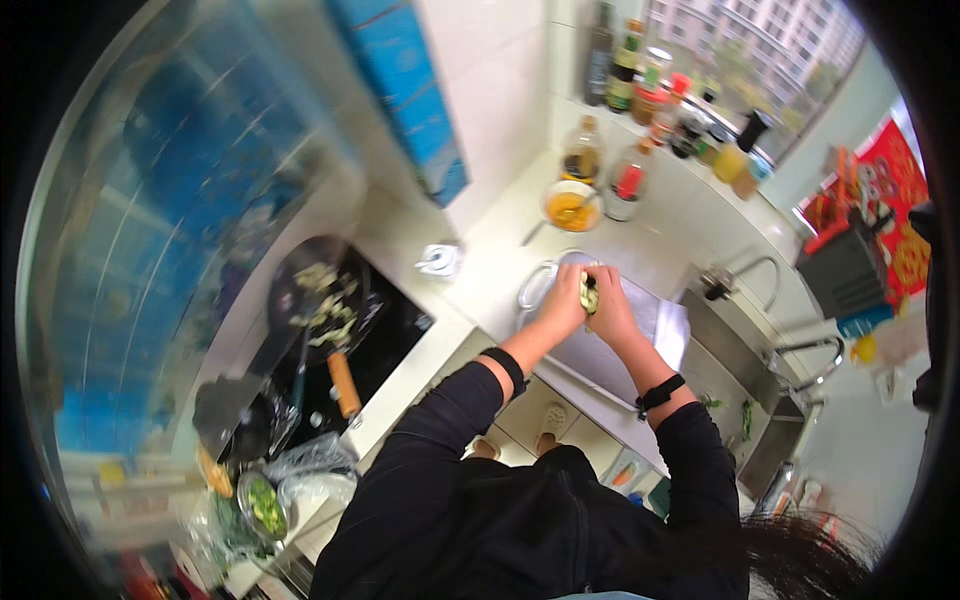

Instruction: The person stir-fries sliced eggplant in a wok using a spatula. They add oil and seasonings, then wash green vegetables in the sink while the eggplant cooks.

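My left hand (562, 304) and my right hand (611, 304) are pressed together around a clump of pale green cut vegetable pieces (589, 296). Blur hides exactly what vegetable it is. Both hands are raised over a grey metal cutting board (585, 360) on the counter. On the cooktop to the left, a dark wok (289, 262) with a wooden handle (343, 384) contains similar pale pieces (330, 304). A spatula (301, 375) leans in the wok.
Behind the board are a bowl of orange-yellow liquid (571, 208) and two bottles (583, 150). A steel sink (724, 375) with a faucet (817, 349) is at right. At lower left, a metal bowl (262, 504) contains green vegetable pieces, near plastic bags (315, 457). Jars line the windowsill.
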The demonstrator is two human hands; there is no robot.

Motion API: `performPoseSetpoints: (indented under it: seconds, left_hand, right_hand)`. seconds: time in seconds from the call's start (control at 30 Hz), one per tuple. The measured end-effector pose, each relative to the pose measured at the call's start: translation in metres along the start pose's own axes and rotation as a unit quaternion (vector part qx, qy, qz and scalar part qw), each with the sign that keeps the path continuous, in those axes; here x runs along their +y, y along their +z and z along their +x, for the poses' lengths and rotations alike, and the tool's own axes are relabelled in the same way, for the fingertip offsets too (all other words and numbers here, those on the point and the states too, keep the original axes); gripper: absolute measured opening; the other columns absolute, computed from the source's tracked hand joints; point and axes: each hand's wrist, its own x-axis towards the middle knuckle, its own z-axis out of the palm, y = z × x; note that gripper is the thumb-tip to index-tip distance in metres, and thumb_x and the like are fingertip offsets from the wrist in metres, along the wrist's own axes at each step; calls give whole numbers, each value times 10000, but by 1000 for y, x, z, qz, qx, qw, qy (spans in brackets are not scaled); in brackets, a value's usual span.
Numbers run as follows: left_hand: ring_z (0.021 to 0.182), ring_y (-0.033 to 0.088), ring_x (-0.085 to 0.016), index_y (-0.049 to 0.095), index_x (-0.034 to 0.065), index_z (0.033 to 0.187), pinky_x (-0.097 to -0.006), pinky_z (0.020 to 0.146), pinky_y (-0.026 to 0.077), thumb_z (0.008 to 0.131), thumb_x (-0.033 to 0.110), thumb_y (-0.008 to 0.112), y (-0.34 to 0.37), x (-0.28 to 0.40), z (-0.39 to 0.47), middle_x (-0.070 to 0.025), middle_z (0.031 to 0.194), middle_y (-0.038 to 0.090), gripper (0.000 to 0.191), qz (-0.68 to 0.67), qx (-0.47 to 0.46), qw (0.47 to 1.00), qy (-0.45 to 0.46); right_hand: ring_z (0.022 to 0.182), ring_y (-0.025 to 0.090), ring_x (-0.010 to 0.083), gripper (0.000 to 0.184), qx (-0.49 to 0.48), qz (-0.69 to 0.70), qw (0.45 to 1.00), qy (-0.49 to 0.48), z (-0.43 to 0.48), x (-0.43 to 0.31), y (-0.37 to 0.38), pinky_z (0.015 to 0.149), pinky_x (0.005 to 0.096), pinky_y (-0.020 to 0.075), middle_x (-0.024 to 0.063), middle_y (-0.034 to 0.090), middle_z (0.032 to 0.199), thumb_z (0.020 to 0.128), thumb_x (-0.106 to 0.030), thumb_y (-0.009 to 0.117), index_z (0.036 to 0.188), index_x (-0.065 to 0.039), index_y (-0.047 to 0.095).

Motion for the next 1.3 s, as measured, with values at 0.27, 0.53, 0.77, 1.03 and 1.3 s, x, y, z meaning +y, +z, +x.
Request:
performPoseSetpoints:
  seconds: [0.27,0.53,0.77,1.03,1.3]
  left_hand:
    - [1104,535,-436,477,60,1249,-456,935,460,724,3,725,-327,-14,-86,-231,1192,513,584,206,188,959,37]
    - [1316,447,-392,477,115,1394,-442,1071,411,696,79,776,-441,-106,-130,-200,1421,443,760,359,89,904,-216]
    - [1231,510,-376,545,49,1298,-429,1029,433,796,52,703,-352,-51,-72,-193,1292,543,527,315,43,948,-19]
    - [959,644,-305,615,87,1224,-396,849,528,804,85,724,-36,-3,-30,-149,1087,634,435,146,-304,936,104]
    - [1159,529,-353,594,30,1208,-423,1012,450,659,113,853,167,-40,-4,-170,1213,560,614,220,-263,929,141]
  right_hand:
    - [1160,499,447,740,-28,174,959,-223,96,-250,177,985,452,459,204,488,1226,595,85,726,1277,-96,502]
    - [1202,514,418,801,-128,74,979,-138,103,-293,287,1020,455,453,216,515,1319,710,-82,733,1436,-75,395]
    - [1153,544,373,610,-66,100,987,-105,30,-186,221,988,433,471,171,545,1249,747,-102,716,1324,-62,521]
    - [1119,538,389,518,188,-230,920,255,-193,53,26,958,488,451,184,557,1205,734,-91,749,1215,-63,559]
    - [948,602,407,609,191,-42,882,429,-251,111,-38,816,480,509,223,549,1133,738,-93,687,1298,-50,453]
